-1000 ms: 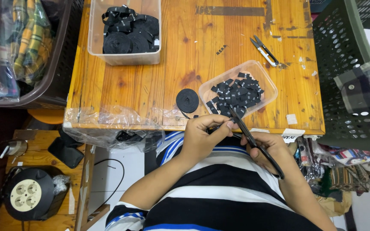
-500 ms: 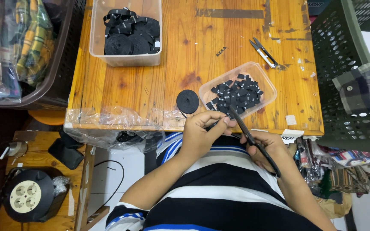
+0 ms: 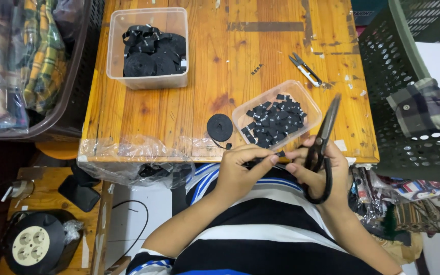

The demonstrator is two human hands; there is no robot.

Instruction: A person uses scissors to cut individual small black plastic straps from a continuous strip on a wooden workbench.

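Wooden table [image 3: 179, 107] holds a tray [image 3: 301, 94] of black bits. Left hand [image 3: 240, 170] pinches black strip [image 3: 266, 160]; right hand [image 3: 319, 170], at three o'clock, grips scissors [image 3: 324, 142].

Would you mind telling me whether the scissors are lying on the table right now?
No, the scissors are held in the right hand, above the table edge.

A scuffed wooden worktop [image 3: 220, 66] carries two clear tubs [image 3: 147, 48] [image 3: 277, 114] (both holding black pieces), a tape roll [image 3: 220, 127], and thread snips [image 3: 305, 69].
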